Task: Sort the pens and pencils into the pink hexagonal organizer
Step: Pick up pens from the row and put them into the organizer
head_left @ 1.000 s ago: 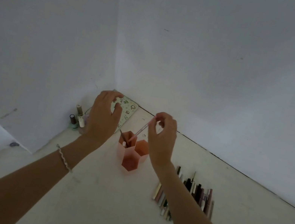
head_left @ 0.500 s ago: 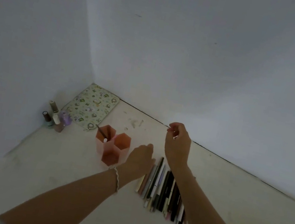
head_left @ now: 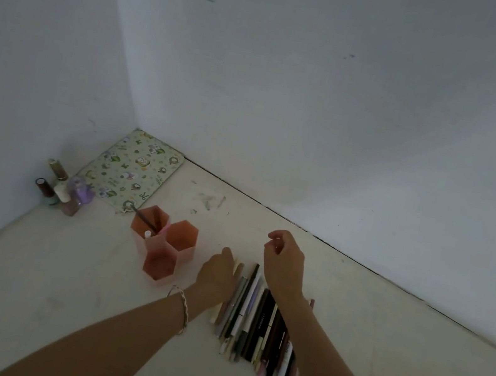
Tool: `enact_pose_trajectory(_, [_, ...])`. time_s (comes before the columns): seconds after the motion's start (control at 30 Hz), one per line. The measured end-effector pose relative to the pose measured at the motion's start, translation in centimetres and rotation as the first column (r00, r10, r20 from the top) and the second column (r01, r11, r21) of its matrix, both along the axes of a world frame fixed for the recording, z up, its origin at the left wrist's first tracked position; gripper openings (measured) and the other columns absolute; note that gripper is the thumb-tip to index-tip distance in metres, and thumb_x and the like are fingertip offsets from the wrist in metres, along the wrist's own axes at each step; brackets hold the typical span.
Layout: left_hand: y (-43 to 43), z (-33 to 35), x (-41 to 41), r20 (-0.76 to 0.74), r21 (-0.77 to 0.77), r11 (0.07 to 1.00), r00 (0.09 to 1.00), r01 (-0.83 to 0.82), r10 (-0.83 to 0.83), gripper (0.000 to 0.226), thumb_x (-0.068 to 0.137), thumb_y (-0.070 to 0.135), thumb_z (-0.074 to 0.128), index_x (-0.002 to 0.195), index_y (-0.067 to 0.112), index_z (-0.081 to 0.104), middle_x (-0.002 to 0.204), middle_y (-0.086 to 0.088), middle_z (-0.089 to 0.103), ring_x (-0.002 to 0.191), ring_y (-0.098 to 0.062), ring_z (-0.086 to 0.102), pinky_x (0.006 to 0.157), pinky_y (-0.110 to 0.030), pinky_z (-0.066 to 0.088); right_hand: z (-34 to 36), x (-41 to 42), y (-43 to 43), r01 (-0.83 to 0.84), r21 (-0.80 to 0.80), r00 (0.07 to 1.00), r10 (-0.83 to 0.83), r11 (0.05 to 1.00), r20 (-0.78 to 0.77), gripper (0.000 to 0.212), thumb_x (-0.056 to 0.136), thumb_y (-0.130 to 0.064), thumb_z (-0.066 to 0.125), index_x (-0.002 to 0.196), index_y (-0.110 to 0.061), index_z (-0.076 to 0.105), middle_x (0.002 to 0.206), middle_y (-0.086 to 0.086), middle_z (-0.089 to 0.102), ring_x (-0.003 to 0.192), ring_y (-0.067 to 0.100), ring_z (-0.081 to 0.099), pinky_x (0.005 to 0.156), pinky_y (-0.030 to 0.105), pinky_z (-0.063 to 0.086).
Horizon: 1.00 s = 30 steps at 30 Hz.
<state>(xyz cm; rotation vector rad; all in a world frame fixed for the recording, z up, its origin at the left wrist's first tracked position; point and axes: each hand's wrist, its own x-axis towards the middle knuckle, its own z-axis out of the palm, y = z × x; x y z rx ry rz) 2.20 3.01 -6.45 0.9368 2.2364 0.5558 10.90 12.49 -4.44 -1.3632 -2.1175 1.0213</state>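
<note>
Two bare forearms are reaching in from the bottom of the frame, the left one wearing a thin bracelet (head_left: pixel 182 309) at the wrist. Just right of centre and low in the frame, a row of pens and pencils (head_left: pixel 262 326) is lying side by side on the pale surface (head_left: pixel 54 303), their tips pointing up the frame and slightly right. The left hand (head_left: pixel 217 277) is lying palm down on the left edge of that row, fingers reaching forward over the outermost pens; whether it is gripping one cannot be told, since the fingers are covering what is beneath. The right hand (head_left: pixel 285 262) is hovering above the far end of the row, fingers loosely curled with thumb and forefinger close together, and nothing can be made out between them. Left of the hands, near the centre of the frame, the pink hexagonal organizer (head_left: pixel 161 247) is standing upright with three cells showing; a dark pen (head_left: pixel 145 219) is leaning in the upper-left cell and a white-tipped one (head_left: pixel 147 234) is poking up beside it. Farther up and left, a patterned mat (head_left: pixel 133 174) is lying flat in the corner where the two white walls (head_left: pixel 321 101) are meeting, and a cluster of small bottles (head_left: pixel 62 188) is standing at the left wall.
</note>
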Motion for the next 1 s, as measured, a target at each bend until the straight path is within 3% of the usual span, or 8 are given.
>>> enact_pose_trajectory(0.2, [0.6, 5.3, -3.5, 0.009, 0.428, 0.9, 0.996, -0.082, 0.087, 0.06, 0.088, 0.004, 0.058, 0.141, 0.022, 0.036, 0.087, -0.003, 0.057, 0.075, -0.016, 0.056, 0.067, -0.024, 0.048, -1.9, -1.5, -1.2, -0.083, -0.12, 0.959, 0.112, 0.989, 0.259, 0.022, 0.091, -0.013, 0.052, 0.112, -0.012, 0.056, 0.083, 0.006, 0.064, 0.066, 0.016, 0.058, 0.057, 0.025, 0.044])
enact_pose_trajectory(0.3, [0.3, 7.2, -4.1, -0.01, 0.537, 0.839, 0.994, -0.083, 0.106, 0.058, 0.088, 0.005, 0.059, 0.14, 0.025, 0.042, 0.082, 0.0, 0.055, 0.076, -0.016, 0.058, 0.067, -0.02, 0.049, -3.0, -2.7, -2.6, -0.246, -0.02, 0.844, 0.224, 0.969, 0.487, 0.024, 0.094, -0.023, 0.052, 0.116, -0.012, 0.051, 0.098, 0.011, 0.065, 0.092, 0.024, 0.057, 0.077, 0.032, 0.046])
enact_pose_trajectory(0.4, [-0.5, 8.4, -4.4, 0.013, 0.619, 0.777, 0.991, -0.116, 0.137, 0.055, 0.088, 0.005, 0.061, 0.137, 0.024, 0.046, 0.083, 0.001, 0.056, 0.081, -0.016, 0.061, 0.072, -0.024, 0.055, -4.1, -3.7, -3.9, -0.365, 0.026, 0.766, 0.284, 0.931, 0.576, 0.019, 0.093, -0.015, 0.049, 0.111, -0.011, 0.05, 0.102, 0.009, 0.063, 0.094, 0.024, 0.053, 0.081, 0.033, 0.043])
enact_pose_trajectory(0.57, [-2.5, 11.9, -7.6, 0.034, 0.78, 0.596, 0.965, -0.189, 0.26, 0.052, 0.089, 0.003, 0.063, 0.136, 0.018, 0.048, 0.086, 0.007, 0.06, 0.078, -0.005, 0.064, 0.069, -0.02, 0.058, -1.6, -4.4, -2.2, -0.035, -0.044, 0.982, 0.043, 0.998, 0.183, 0.008, 0.084, -0.011, 0.057, 0.092, -0.01, 0.057, 0.082, 0.007, 0.064, 0.064, 0.019, 0.062, 0.055, 0.027, 0.053])
enact_pose_trajectory(0.67, [-4.2, 13.8, -10.5, 0.049, 0.861, 0.452, 0.923, -0.232, 0.382, 0.05, 0.088, 0.004, 0.063, 0.133, 0.019, 0.049, 0.085, 0.013, 0.059, 0.076, 0.002, 0.063, 0.069, -0.012, 0.054, 1.9, -4.5, -0.5, 0.148, 0.013, 0.983, -0.145, 0.989, -0.11, 0.01, 0.081, -0.012, 0.062, 0.087, -0.018, 0.057, 0.069, -0.001, 0.063, 0.055, 0.014, 0.056, 0.045, 0.009, 0.04])
enact_pose_trajectory(0.73, [-5.4, 14.2, -12.0, 0.022, 0.882, 0.415, 0.899, -0.224, 0.437, 0.049, 0.088, 0.005, 0.063, 0.132, 0.021, 0.048, 0.085, 0.015, 0.059, 0.076, 0.003, 0.062, 0.068, -0.009, 0.052, 4.0, -4.7, 0.1, 0.217, 0.034, 0.948, -0.202, 0.976, -0.246, 0.011, 0.081, -0.014, 0.062, 0.089, -0.02, 0.058, 0.073, -0.003, 0.062, 0.061, 0.015, 0.057, 0.05, 0.01, 0.038])
enact_pose_trajectory(0.83, [-7.2, 12.7, -13.1, -0.052, 0.853, 0.481, 0.886, -0.2, 0.461, 0.048, 0.088, 0.002, 0.062, 0.131, 0.019, 0.049, 0.083, 0.011, 0.059, 0.076, -0.004, 0.063, 0.072, -0.014, 0.054, 6.0, -5.4, -0.4, 0.226, 0.034, 0.899, -0.195, 0.974, -0.392, 0.015, 0.083, -0.013, 0.06, 0.095, -0.021, 0.058, 0.083, 0.002, 0.063, 0.07, 0.02, 0.056, 0.058, 0.022, 0.043])
enact_pose_trajectory(1.0, [-9.7, 7.7, -13.1, -0.252, 0.694, 0.714, 0.899, -0.089, 0.357, 0.049, 0.085, -0.001, 0.063, 0.129, 0.017, 0.052, 0.09, 0.002, 0.058, 0.08, -0.011, 0.057, 0.078, -0.025, 0.052, 7.7, -7.3, -3.4, 0.186, 0.06, 0.846, -0.129, 0.981, -0.518, 0.017, 0.085, -0.009, 0.06, 0.096, -0.021, 0.058, 0.085, 0.005, 0.062, 0.073, 0.016, 0.05, 0.064, 0.027, 0.044])
